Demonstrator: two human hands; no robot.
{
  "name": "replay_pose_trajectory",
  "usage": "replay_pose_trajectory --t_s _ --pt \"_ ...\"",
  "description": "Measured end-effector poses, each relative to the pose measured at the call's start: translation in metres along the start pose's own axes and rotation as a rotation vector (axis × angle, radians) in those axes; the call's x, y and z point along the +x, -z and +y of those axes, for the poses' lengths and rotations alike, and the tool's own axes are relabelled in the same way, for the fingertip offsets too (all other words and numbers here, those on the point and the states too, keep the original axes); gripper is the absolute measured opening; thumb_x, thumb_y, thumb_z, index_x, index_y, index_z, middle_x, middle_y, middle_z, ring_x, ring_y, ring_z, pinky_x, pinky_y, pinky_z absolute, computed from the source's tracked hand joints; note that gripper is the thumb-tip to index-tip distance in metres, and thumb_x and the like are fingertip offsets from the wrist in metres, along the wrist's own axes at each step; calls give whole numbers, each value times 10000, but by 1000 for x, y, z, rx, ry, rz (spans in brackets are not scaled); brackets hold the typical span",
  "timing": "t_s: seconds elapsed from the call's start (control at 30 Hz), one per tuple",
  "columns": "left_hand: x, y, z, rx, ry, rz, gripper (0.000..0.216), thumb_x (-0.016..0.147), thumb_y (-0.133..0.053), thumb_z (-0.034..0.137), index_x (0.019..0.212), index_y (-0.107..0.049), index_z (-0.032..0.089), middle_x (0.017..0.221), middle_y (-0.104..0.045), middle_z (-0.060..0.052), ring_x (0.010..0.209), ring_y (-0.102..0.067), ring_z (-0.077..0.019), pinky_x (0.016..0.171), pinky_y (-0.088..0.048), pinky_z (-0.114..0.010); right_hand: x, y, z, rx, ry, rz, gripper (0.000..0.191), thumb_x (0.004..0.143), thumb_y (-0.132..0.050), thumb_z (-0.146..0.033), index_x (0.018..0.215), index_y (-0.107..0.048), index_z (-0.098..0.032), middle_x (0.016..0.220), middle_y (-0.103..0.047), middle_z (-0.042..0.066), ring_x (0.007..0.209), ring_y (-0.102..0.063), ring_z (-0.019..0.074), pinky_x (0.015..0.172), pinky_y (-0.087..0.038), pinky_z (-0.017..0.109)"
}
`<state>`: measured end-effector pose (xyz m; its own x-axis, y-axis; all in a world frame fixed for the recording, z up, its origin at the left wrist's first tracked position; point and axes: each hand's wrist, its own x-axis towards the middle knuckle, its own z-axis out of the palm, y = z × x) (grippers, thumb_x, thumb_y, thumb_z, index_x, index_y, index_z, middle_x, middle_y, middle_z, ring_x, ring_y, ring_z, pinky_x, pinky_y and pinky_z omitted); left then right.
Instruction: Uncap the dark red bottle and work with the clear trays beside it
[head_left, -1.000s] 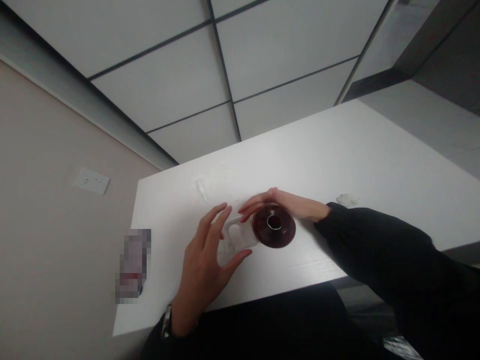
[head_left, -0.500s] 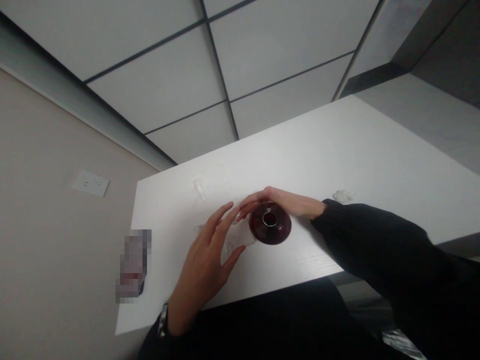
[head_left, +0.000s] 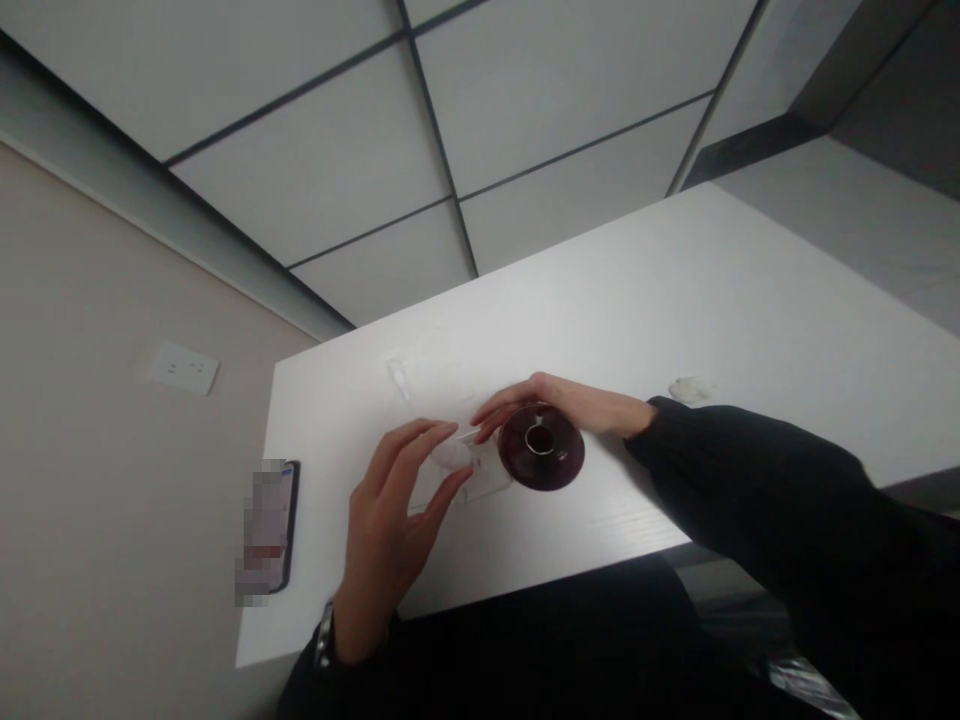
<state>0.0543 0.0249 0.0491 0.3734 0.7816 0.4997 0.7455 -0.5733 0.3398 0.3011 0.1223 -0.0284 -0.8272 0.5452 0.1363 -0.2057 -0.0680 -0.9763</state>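
Observation:
A dark red round bottle (head_left: pixel 541 460) with a silver neck stands on the white table (head_left: pixel 675 300), seen from above. My right hand (head_left: pixel 577 405) wraps around its far side and holds it. Just left of the bottle lies a clear plastic tray (head_left: pixel 491 478). My left hand (head_left: pixel 394 510) hovers over the tray's left end, with thumb and fingers pinched around a small white round piece (head_left: pixel 452 455). Both sleeves are black.
A phone (head_left: pixel 271 525) lies near the table's left edge. A clear wrapper (head_left: pixel 400 376) sits beyond the hands, and a small white crumpled bit (head_left: pixel 688 388) lies to the right. A wall socket (head_left: pixel 184 367) is on the left wall.
My left hand drew back to the left and closed its fingers on the white piece that lay in the clear tray. My right hand and the bottle stayed put.

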Motion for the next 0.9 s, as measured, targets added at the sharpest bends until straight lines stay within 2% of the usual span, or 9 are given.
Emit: replay_pose_trajectory --t_s 0.17,0.27,0.63,0.77,0.83,0.9 --pt "-4 2 -2 -10 48 69 259 961 -781 212 1184 -656 176 1156 -773 -74 1085 -764 -196 962 -649 -322 -4 -2 -9 0 -27 3 991 923 -307 -930 1359 -692 -128 1314 -769 218 1201 -751 309 1074 -553 498" --pt "-6 3 -2 14 7 119 240 947 -789 164 1159 -678 172 1168 -783 -73 1094 -768 -185 976 -641 -308 -4 -3 -8 9 -29 9 969 934 -313 -918 1359 -696 -135 1315 -771 209 1202 -751 304 1080 -550 494" --pt "1 5 2 106 39 167 284 961 -763 152 1234 -687 167 1230 -798 -101 1148 -774 -218 998 -647 -364 -2 -1 -6 -48 27 -7 975 940 -271 -915 1328 -734 -151 1271 -790 186 1162 -758 282 1074 -555 471" --pt "18 17 -12 126 105 76 315 979 -752 241 1283 -701 175 1225 -805 -90 987 -791 -199 892 -655 -340 -3 0 -6 -97 10 0 1012 924 -239 -934 1255 -782 -147 1303 -779 188 1192 -749 294 1111 -533 487" --pt "34 23 -28 120 135 -6 342 986 -743 297 1308 -709 188 1205 -811 -80 920 -779 -192 881 -646 -348 -3 1 -4 -75 9 16 1037 904 -217 -954 1228 -802 -161 1368 -753 190 1323 -688 318 1192 -468 523" --pt "55 23 -48 126 129 -109 358 1001 -710 326 1334 -710 195 1190 -814 -82 947 -765 -209 904 -632 -368 -3 2 -1 -12 23 41 1076 873 -179 -980 1217 -812 -181 1437 -718 182 1465 -581 334 1269 -371 563"
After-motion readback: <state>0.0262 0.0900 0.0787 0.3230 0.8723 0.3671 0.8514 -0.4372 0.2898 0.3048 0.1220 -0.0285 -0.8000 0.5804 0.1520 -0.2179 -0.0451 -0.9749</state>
